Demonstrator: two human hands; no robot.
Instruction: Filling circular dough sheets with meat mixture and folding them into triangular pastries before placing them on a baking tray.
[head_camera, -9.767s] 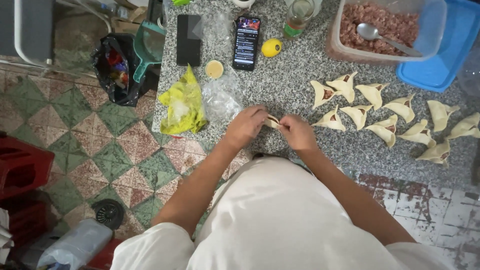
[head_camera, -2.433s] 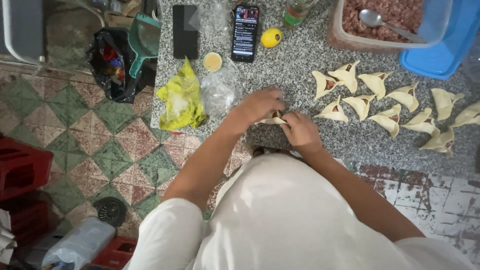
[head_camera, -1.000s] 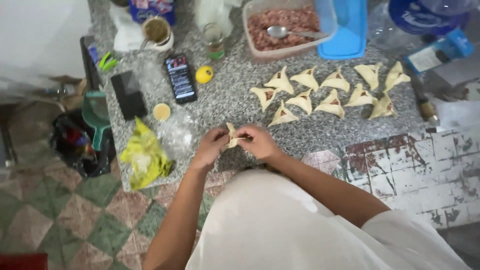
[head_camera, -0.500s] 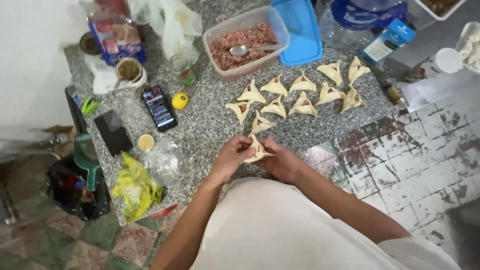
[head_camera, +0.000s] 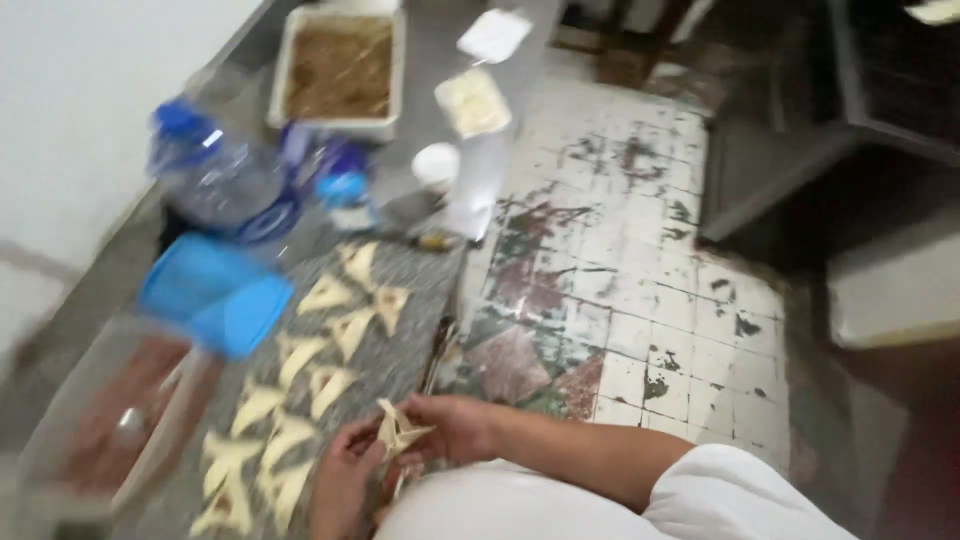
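Both my hands hold one folded triangular pastry (head_camera: 398, 434) just above the near edge of the speckled stone counter (head_camera: 400, 280). My left hand (head_camera: 345, 480) grips it from below and the left, my right hand (head_camera: 455, 425) pinches it from the right. Several finished triangular pastries (head_camera: 320, 350) lie in rows on the counter to the left of my hands. The whole view is blurred by motion.
A clear tub of minced filling with a spoon (head_camera: 110, 420) stands at the lower left, a blue lid (head_camera: 215, 300) beside it. A big water bottle (head_camera: 215, 175), a white cup (head_camera: 437, 165) and a metal tray (head_camera: 340, 70) sit farther back. Worn white floor tiles (head_camera: 650, 300) spread to the right.
The view has swung sharply to the right, so the counter now runs up the left side. My hands still hold the same pastry, lifted slightly off the counter edge.
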